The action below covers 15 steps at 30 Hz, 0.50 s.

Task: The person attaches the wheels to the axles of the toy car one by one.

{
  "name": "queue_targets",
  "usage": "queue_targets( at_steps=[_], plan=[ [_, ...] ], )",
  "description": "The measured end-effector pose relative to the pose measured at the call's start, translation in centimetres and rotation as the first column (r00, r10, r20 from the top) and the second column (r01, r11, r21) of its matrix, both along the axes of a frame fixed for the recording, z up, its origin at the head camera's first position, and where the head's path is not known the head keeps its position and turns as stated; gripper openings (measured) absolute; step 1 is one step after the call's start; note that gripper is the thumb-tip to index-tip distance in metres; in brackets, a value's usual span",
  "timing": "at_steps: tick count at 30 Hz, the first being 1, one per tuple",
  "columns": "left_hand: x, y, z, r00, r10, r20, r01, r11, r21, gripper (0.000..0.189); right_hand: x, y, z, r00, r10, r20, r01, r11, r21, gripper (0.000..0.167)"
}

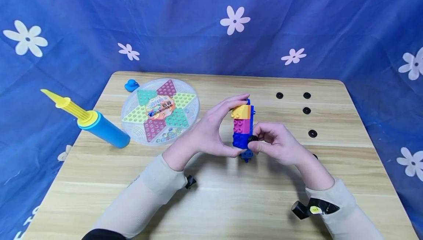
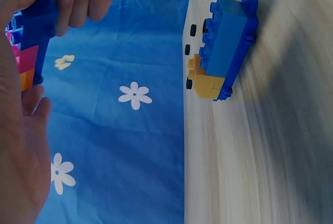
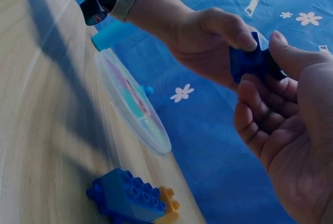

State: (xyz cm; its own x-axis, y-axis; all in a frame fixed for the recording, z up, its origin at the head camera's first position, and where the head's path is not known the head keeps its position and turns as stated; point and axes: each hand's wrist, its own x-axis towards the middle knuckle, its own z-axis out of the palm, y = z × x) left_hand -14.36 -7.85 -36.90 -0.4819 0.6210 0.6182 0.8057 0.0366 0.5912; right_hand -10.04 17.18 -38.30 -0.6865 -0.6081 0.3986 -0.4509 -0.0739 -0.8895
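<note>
My left hand (image 1: pixel 211 131) grips a toy block car (image 1: pixel 241 126) held above the table, its thumb at the near end and its fingers at the far end. Yellow, pink and blue bricks sit in a row on the car's blue base. My right hand (image 1: pixel 279 146) pinches a small black wheel (image 1: pixel 252 139) against the side of the car at its blue brick. Whether the wheel is seated cannot be seen. A second block car (image 2: pixel 225 41), with a long blue brick and a yellow one, stands on the table below; the held car mostly hides it in the head view.
Several black wheels (image 1: pixel 306 110) lie spread on the table's right side. To the left are a round Chinese checkers board (image 1: pixel 195 104), a small blue rubber duck (image 1: pixel 132 85) and a blue hand pump (image 1: pixel 107 131) with a yellow nozzle. A blue flowered cloth (image 1: pixel 198 23) hangs behind the table.
</note>
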Motion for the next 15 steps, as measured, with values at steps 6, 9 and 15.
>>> queue_targets(
  at_steps=[6, 9, 15],
  plan=[
    [0.15, 0.0, -0.05, 0.999, 0.016, 0.028, -0.015, 1.0, -0.019, 0.106, 0.25, 0.01, 0.09, 0.999, -0.032, 0.019, 0.032, 0.999, -0.009, 0.014],
    [0.24, 0.08, -0.02, 0.998, 0.026, 0.063, -0.024, 0.999, -0.026, 0.107, 0.34, -0.01, 0.11, 0.998, -0.052, 0.022, 0.052, 0.999, -0.017, 0.016],
    [0.66, 0.28, 0.22, 0.987, 0.036, 0.155, -0.029, 0.999, -0.046, 0.107, 0.46, -0.02, 0.05, 0.996, -0.086, 0.012, 0.086, 0.996, -0.008, 0.021]
  ],
)
